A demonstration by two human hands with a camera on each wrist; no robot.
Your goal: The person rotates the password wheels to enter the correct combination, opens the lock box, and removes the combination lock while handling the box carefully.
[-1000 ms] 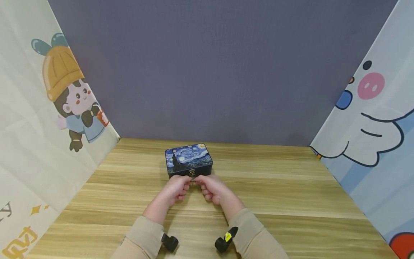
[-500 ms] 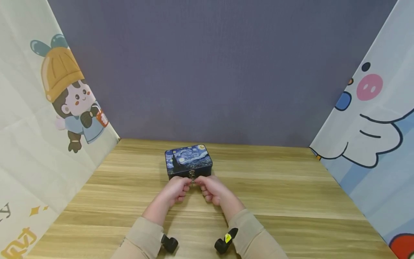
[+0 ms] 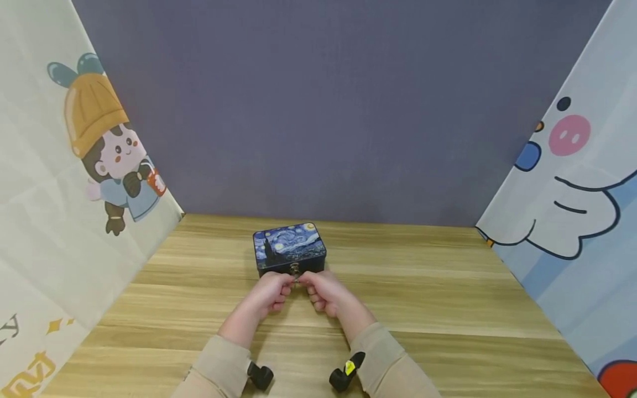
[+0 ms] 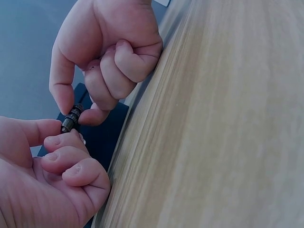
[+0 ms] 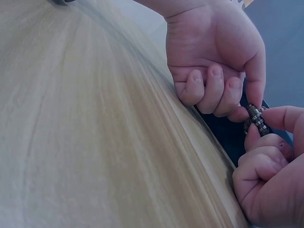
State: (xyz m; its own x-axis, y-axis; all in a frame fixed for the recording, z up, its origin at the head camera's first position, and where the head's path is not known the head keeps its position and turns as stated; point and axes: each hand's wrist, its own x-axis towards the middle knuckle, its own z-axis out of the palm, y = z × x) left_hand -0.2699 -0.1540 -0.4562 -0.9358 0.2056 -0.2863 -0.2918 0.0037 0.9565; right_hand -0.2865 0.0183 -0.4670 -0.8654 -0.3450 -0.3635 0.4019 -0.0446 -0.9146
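Observation:
A tin box (image 3: 288, 243) with a starry night painting on its lid sits closed on the table, a metal clasp (image 3: 294, 267) on its front. At this clasp is a small dark combination padlock (image 4: 72, 118) with ringed number dials, seen close in both wrist views. My left hand (image 3: 271, 290) pinches one end of the padlock between thumb and index finger, other fingers curled in. From the opposite side, my right hand (image 3: 325, 290) pinches it the same way. The fingertips cover much of the padlock in the head view.
The wood-grain table (image 3: 423, 287) meets a grey-purple panel (image 3: 323, 110) just behind the box. Printed cartoon sheets flank it, a left sheet (image 3: 40, 221) and a right sheet (image 3: 572, 221). Black wrist cameras hang under both sleeves.

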